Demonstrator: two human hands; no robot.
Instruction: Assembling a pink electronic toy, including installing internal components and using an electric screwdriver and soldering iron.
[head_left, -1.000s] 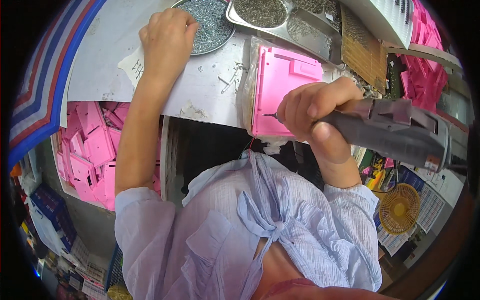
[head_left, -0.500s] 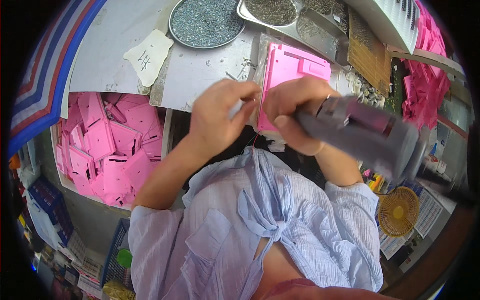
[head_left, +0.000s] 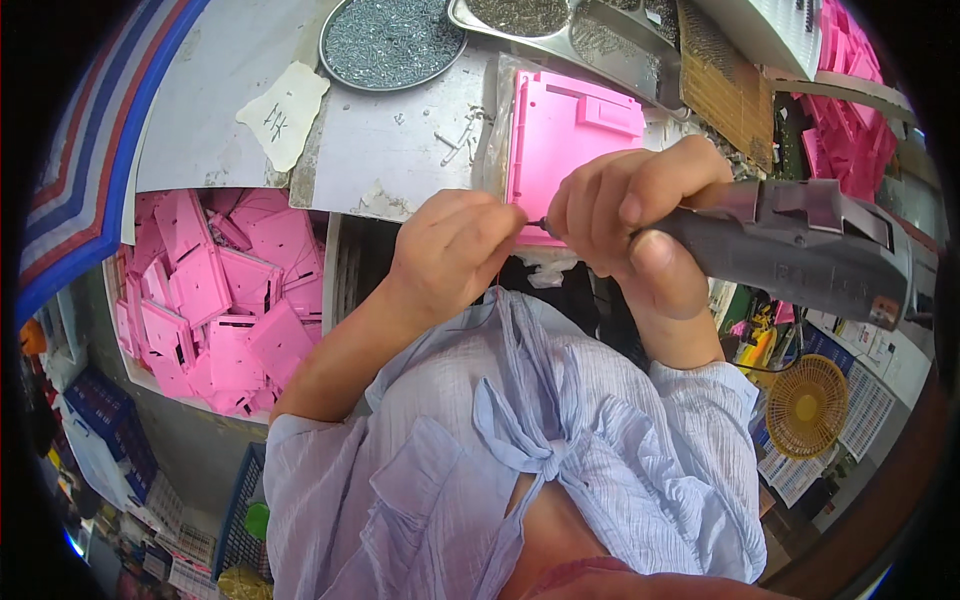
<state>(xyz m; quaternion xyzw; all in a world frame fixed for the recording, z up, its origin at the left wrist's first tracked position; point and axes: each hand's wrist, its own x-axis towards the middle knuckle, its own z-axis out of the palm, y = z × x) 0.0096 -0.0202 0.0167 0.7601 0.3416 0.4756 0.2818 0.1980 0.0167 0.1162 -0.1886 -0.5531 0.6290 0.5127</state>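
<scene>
My right hand (head_left: 640, 215) is wrapped round a dark grey electric screwdriver (head_left: 800, 245), which lies almost level with its bit pointing left. The bit's tip meets the fingertips of my left hand (head_left: 450, 245), closed in a pinch. Whatever those fingers hold is hidden. Just beyond both hands a pink plastic casing (head_left: 560, 140) with a raised block lies on the bench, its near edge partly covered by my hands. Clear plastic film (head_left: 492, 130) shows along its left side.
Behind are a round metal tray of screws (head_left: 392, 42) and a divided metal tray (head_left: 625, 55) of small parts. Loose screws (head_left: 458, 140) and a torn paper (head_left: 284, 115) lie on the bench. At left stands a bin of pink casings (head_left: 225, 310); a yellow basket (head_left: 806, 405) sits at right.
The screwdriver has swung from a slant to nearly level, its bit now at my left fingertips. My left fingers have closed further. The bench and casing have shifted slightly left and up in view.
</scene>
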